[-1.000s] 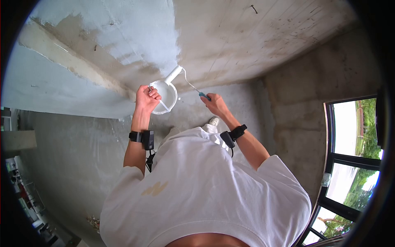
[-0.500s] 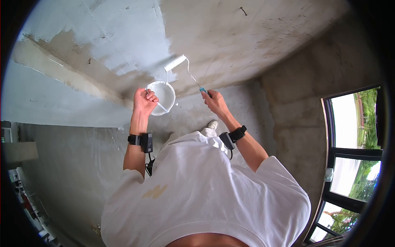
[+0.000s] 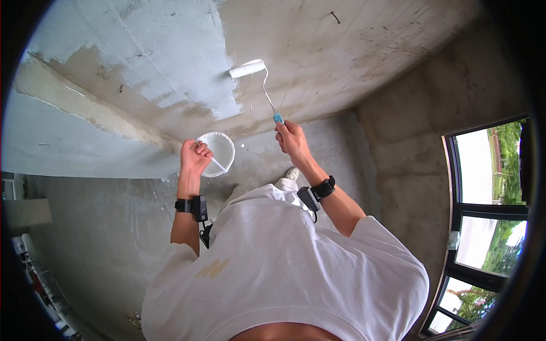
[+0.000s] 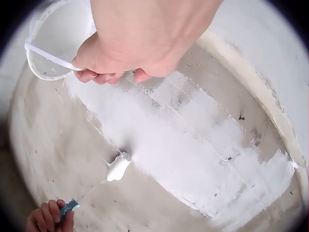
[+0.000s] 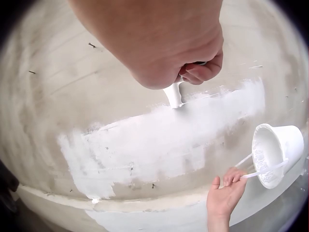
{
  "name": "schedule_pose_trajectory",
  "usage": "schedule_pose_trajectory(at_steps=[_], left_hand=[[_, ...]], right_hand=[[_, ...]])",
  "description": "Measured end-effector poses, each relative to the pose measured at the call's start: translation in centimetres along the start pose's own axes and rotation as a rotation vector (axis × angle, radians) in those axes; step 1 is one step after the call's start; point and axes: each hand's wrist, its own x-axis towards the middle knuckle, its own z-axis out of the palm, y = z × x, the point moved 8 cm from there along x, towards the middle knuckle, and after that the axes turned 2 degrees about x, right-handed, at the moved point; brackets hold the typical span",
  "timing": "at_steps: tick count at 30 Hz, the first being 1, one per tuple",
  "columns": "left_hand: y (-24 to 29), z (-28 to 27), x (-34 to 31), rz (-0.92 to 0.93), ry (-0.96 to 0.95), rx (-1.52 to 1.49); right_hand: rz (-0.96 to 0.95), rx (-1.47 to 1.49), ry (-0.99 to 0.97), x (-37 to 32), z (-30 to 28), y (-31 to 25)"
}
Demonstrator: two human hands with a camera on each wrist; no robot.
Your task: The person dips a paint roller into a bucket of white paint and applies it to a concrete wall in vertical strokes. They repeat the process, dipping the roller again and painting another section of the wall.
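The left hand (image 3: 195, 157) grips the handle strap of a white bucket (image 3: 228, 144), which hangs tilted beside it. In the right hand (image 3: 293, 142) is the teal grip (image 3: 278, 118) of a paint roller, its fingers curled round it. The roller's white sleeve (image 3: 247, 69) lies at the right edge of the white painted patch (image 3: 187, 62) on the wall; in the left wrist view the sleeve (image 4: 118, 166) looks thickly coated. White liquid shows inside the bucket (image 5: 268, 153) in the right wrist view. The right hand (image 5: 159, 43) partly hides the roller there.
Bare grey-brown wall (image 3: 318, 51) lies right of the painted patch. A nail (image 3: 335, 17) sticks out above. A ledge (image 3: 96, 111) runs along the left, and black-framed windows (image 3: 483, 213) stand at the right. The person's shoe (image 3: 292, 173) is on the concrete floor.
The roller has lifted from the bucket's rim, moving up to the wall's painted edge and turning nearly level. The bucket and left hand have moved down and slightly left.
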Motion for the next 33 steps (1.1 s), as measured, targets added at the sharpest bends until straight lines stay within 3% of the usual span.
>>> schedule_pose_trajectory(at_steps=[33], left_hand=[[2.5,-7.5,-0.9,0.047,0.082,-0.081]], right_hand=[[0.161,-0.004,0.028,4.1,-0.2,7.0]])
